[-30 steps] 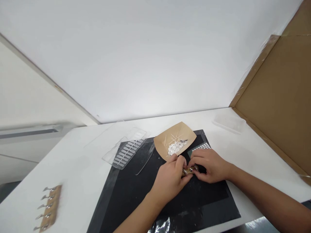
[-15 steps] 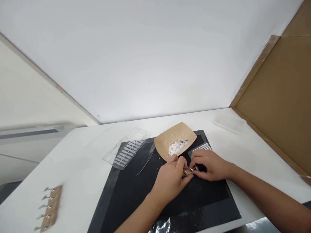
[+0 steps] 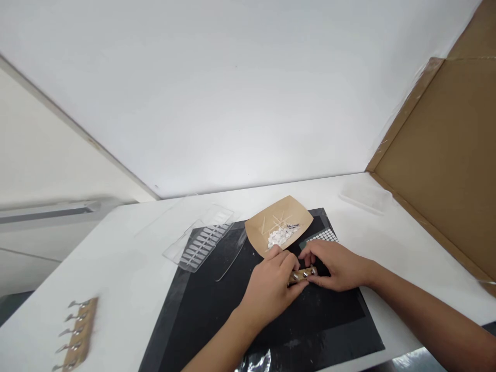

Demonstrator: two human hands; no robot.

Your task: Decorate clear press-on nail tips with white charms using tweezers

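A short wooden strip [image 3: 301, 275] with several shiny metal pieces along its top is held over the black mat [image 3: 217, 310]. My left hand [image 3: 269, 279] grips its left end, fingers behind and thumb along the near side, hiding that end. At the other end is my right hand [image 3: 335, 264], its thumb by the near edge and its curled fingers apart from the thumb above the strip. I see nothing else between those fingers. Beyond the right hand lies a sheet of white round dots [image 3: 327, 235], partly covered.
A brown paper tray [image 3: 258, 227] with white flakes and thin sticks stands behind the hands. Left of it lies a clear plastic case [image 3: 201, 243] with white pieces. A similar wooden strip with metal prongs [image 3: 81, 330] sits far left, a clear container [image 3: 366, 199] at right.
My right thumb and fingers have parted from their pinch at a metal piece, so more of the wooden strip shows. My left hand keeps its hold.
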